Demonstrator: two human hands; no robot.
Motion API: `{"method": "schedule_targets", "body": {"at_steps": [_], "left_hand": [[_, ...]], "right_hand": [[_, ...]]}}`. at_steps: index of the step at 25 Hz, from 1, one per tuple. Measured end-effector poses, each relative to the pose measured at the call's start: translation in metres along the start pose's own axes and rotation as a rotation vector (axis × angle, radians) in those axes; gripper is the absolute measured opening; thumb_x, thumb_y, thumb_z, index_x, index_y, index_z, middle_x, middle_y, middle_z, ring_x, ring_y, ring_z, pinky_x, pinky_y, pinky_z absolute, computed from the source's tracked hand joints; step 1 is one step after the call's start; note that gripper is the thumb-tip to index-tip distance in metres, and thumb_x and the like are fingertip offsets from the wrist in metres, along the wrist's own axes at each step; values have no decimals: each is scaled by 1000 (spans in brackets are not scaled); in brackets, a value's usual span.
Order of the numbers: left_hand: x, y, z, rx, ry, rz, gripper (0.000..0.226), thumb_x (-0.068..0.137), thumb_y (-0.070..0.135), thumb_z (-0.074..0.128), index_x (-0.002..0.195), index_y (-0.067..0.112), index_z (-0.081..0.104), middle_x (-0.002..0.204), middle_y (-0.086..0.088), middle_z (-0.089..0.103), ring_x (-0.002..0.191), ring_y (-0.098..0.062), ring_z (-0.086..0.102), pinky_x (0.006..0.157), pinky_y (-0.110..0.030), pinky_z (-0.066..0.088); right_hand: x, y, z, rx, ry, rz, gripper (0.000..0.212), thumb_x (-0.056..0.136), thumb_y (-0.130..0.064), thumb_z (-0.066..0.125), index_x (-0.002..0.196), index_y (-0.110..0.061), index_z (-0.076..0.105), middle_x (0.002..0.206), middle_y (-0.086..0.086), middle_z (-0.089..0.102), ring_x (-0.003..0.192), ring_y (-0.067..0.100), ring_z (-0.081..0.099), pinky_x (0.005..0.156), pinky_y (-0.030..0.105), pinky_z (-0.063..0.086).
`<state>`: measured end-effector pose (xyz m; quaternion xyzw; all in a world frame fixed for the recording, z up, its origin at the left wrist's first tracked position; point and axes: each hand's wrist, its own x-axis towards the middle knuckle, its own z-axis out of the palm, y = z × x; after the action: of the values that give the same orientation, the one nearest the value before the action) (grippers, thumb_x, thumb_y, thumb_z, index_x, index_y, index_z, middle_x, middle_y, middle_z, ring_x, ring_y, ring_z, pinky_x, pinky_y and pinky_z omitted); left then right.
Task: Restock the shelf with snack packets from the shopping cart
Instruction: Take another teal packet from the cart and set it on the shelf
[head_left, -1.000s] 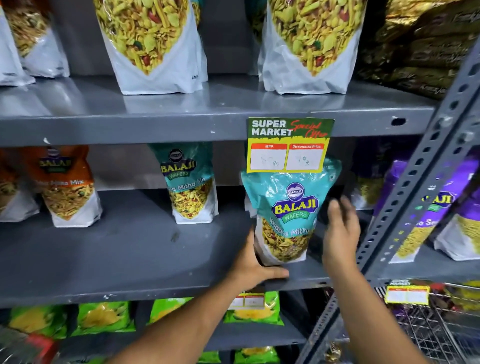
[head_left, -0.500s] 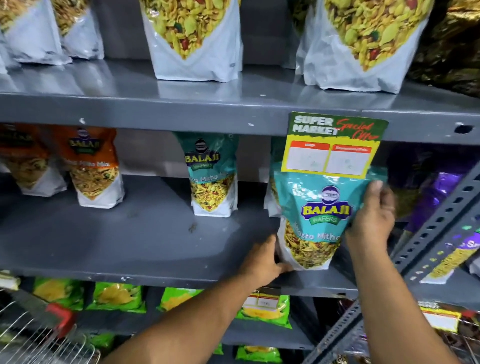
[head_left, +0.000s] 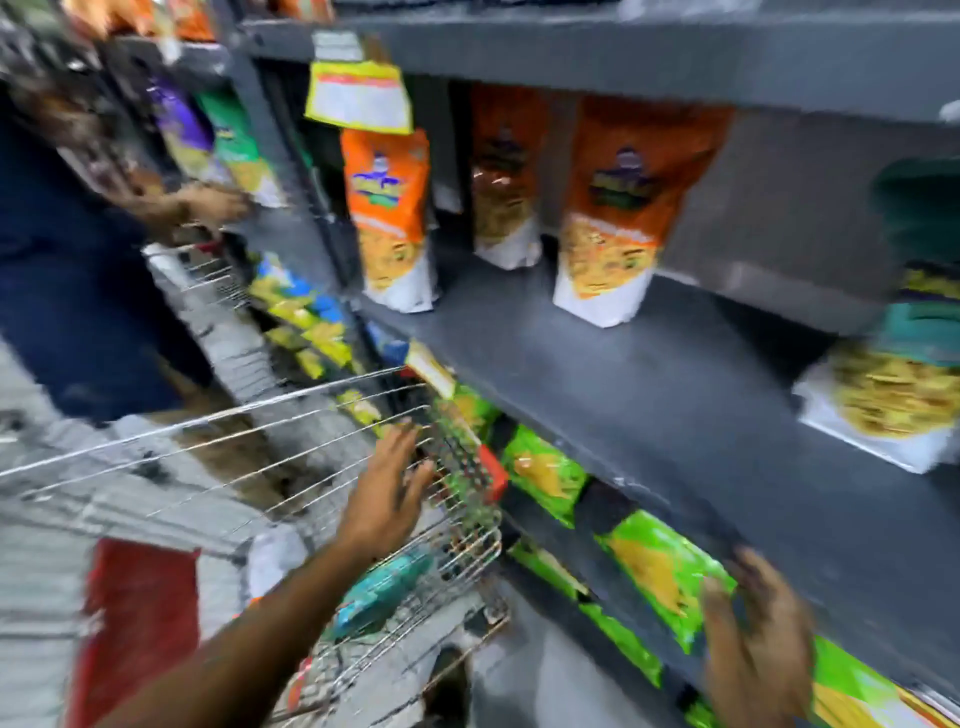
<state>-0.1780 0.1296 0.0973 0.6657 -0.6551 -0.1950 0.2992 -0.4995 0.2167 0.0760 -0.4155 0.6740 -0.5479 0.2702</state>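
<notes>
The view is blurred by motion. My left hand (head_left: 389, 488) stretches out over the wire shopping cart (head_left: 260, 415), fingers spread, holding nothing. Below it a teal snack packet (head_left: 384, 590) lies inside the cart. My right hand (head_left: 753, 649) hangs open at the lower right, in front of the grey shelf's (head_left: 623, 389) front edge and the green packets (head_left: 660, 571) below it. A teal packet (head_left: 904, 379) stands on the shelf at the far right.
Orange packets (head_left: 389, 218) (head_left: 613, 218) stand upright further left on the same shelf, with bare shelf between them and the teal packet. Another person in dark blue (head_left: 62, 260) stands at the left, a hand on a second cart (head_left: 208, 270). A yellow price tag (head_left: 358, 104) hangs from the upper shelf.
Both hands have let go of the teal packet, which stays on the shelf. The view has swung left and down. My left hand now reaches over the cart; my right hand has dropped low.
</notes>
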Motion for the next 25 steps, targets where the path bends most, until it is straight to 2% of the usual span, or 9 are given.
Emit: {"method": "schedule_targets", "body": {"at_steps": [4,6,8,10,13,16,20,23,25], "left_hand": [[34,-177,-35,-69,-43,-635,83,73,75,45,129,14,52,131,-14,60,122,-32,56,100,-48,48],[21,-230,-46,-164,-55,-916,57,79,57,57,113,12,60,124,-15,63,114,-33,60,98,-46,50],[-4,-231,-56,-260,-156,-1062,14,88,23,56,80,13,60,102,-15,66,92,-30,64,90,-40,54],[-21,-244,-49,-332,-318,-1186,27,92,12,50,66,18,50,73,-5,58,64,-19,56,66,-31,52],[-36,-266,-24,-500,-426,-1320,25,93,13,47,68,15,51,53,0,54,44,-15,55,41,-20,44],[-32,-271,6,-638,-453,-1402,27,95,24,47,71,14,51,56,-2,54,46,-18,53,38,-17,41],[-18,-257,26,-735,-556,-1489,49,94,43,47,56,12,44,35,3,44,25,-11,42,37,-10,37],[-16,-252,35,-812,-527,-1564,40,92,28,57,58,11,45,33,0,46,25,-12,42,37,-12,36],[-12,-247,41,-793,-403,-1605,30,89,23,62,67,8,47,51,-6,53,43,-16,50,47,-25,43]], "right_hand": [[10,-44,133,-174,-560,-217,40,81,-48,53,111,-23,62,110,-1,65,102,16,59,93,28,45],[11,-56,212,-258,-791,-297,36,81,-33,56,110,-15,65,109,-1,66,102,13,59,92,22,42],[9,-50,282,-353,-1038,-321,33,84,-25,59,113,-11,64,112,3,67,104,16,62,96,28,45],[7,-36,347,-488,-1277,-290,33,87,-16,60,118,-6,62,113,3,65,106,17,62,94,26,44],[11,4,409,-735,-1500,-183,33,86,-9,57,118,-2,63,122,4,63,111,18,61,95,25,46],[12,44,433,-1087,-1718,-26,36,89,-27,55,112,0,64,121,15,65,108,29,62,77,31,54],[5,56,434,-1155,-1764,388,26,96,-30,48,73,-18,52,74,0,54,63,10,52,43,16,43],[5,59,433,-1077,-1723,514,20,92,-28,55,81,-12,60,78,4,61,66,12,57,54,21,52],[7,57,433,-1061,-1733,517,23,91,-29,56,96,-8,64,87,6,65,76,17,63,66,30,56]]}}
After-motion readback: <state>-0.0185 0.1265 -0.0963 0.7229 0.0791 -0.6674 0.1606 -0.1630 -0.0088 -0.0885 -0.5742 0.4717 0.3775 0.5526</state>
